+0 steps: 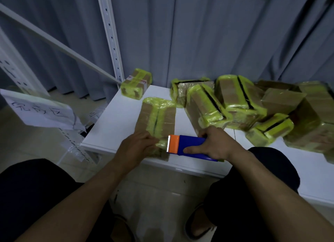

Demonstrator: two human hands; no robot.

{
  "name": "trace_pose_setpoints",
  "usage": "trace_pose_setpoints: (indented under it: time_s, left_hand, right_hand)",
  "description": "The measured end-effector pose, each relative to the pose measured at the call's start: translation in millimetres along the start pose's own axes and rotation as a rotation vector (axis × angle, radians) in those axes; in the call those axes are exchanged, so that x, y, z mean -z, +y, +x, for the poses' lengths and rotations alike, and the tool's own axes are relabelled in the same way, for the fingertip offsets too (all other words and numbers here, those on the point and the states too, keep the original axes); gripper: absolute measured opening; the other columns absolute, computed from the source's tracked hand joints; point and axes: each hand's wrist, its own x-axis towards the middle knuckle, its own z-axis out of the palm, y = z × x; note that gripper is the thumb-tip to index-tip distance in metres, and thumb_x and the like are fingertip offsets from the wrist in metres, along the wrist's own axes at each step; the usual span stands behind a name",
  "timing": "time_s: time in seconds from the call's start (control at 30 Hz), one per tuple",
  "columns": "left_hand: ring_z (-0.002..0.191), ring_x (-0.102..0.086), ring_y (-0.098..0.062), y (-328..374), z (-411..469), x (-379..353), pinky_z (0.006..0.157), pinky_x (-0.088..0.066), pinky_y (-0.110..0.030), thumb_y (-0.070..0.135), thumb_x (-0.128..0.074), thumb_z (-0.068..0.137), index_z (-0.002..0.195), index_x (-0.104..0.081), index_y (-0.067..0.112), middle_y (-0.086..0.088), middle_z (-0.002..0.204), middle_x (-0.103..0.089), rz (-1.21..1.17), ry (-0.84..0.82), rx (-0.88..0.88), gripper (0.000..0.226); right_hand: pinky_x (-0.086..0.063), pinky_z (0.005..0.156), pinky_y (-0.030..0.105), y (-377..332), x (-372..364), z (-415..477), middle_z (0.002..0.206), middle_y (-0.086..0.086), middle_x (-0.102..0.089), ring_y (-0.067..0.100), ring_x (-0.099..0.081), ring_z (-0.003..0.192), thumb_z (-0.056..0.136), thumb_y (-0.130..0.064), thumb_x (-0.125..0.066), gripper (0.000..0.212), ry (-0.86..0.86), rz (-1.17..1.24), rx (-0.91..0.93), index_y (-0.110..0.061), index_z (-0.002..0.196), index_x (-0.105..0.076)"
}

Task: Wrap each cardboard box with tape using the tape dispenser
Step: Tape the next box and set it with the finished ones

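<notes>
A long cardboard box [157, 117] lies on the white table [117, 122], with yellow-green tape running along its top and over its far end. My left hand [137, 147] rests on the box's near end, fingers spread over it. My right hand [215, 144] grips a blue tape dispenser [189, 146] with an orange serrated head, held against the box's near right corner. The tape roll is hidden behind my hand.
A small taped box [135, 85] stands at the table's far left corner. A pile of several taped boxes [244, 104] fills the right side. A white metal rack [110, 33] and a paper sign [39, 109] stand left. My knees are under the table edge.
</notes>
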Motion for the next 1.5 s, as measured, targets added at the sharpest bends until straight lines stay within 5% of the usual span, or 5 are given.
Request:
trace_pose_setpoints:
  time_s: [0.4, 0.57, 1.27, 1.37, 1.5]
  left_hand:
    - [0.101, -0.052, -0.022, 16, 3, -7, 0.083, -0.046, -0.033, -0.011, -0.060, 0.077, 0.141, -0.055, 0.022, -0.002, 0.113, -0.060, -0.051, -0.081, -0.018, 0.072]
    - [0.105, -0.055, -0.020, 20, 3, -8, 0.091, -0.048, -0.036, 0.034, -0.073, 0.084, 0.127, -0.066, 0.024, 0.001, 0.113, -0.063, -0.138, -0.040, 0.037, 0.044]
    - [0.101, -0.057, -0.018, -27, 1, 21, 0.068, -0.049, -0.030, 0.025, -0.072, 0.089, 0.118, -0.069, 0.035, 0.011, 0.102, -0.059, -0.070, -0.053, 0.174, 0.031]
    - [0.105, -0.058, -0.016, -13, 3, 24, 0.084, -0.056, -0.046, 0.042, -0.075, 0.083, 0.113, -0.070, 0.039, 0.016, 0.107, -0.061, -0.111, -0.018, 0.270, 0.030]
    - [0.105, -0.061, -0.013, 5, 8, 14, 0.106, -0.018, -0.075, 0.070, -0.076, 0.068, 0.100, -0.072, 0.037, 0.016, 0.107, -0.063, 0.042, 0.037, 0.411, 0.046]
  right_hand:
    - [-0.057, 0.066, 0.031, 8, -5, 4, 0.078, -0.004, -0.068, 0.010, -0.065, 0.071, 0.062, -0.073, -0.084, 0.059, 0.014, -0.094, -0.009, -0.019, 0.081, -0.064]
    - [-0.061, 0.072, 0.036, 3, -10, 10, 0.082, -0.003, -0.068, 0.012, -0.066, 0.074, 0.062, -0.072, -0.085, 0.059, -0.019, -0.126, -0.026, -0.021, 0.082, -0.062]
    - [-0.046, 0.057, 0.022, 26, -14, -14, 0.071, -0.003, -0.066, 0.007, -0.064, 0.065, 0.069, -0.073, -0.078, 0.059, 0.017, -0.027, -0.065, -0.017, 0.078, -0.063]
    - [-0.045, 0.057, 0.026, 28, -20, -7, 0.071, -0.002, -0.064, 0.009, -0.062, 0.066, 0.073, -0.077, -0.072, 0.061, 0.024, -0.107, -0.072, -0.018, 0.077, -0.060]
    - [-0.050, 0.063, 0.030, 30, -30, 10, 0.074, -0.001, -0.063, 0.015, -0.064, 0.072, 0.076, -0.077, -0.070, 0.060, -0.004, -0.133, -0.069, -0.017, 0.081, -0.059]
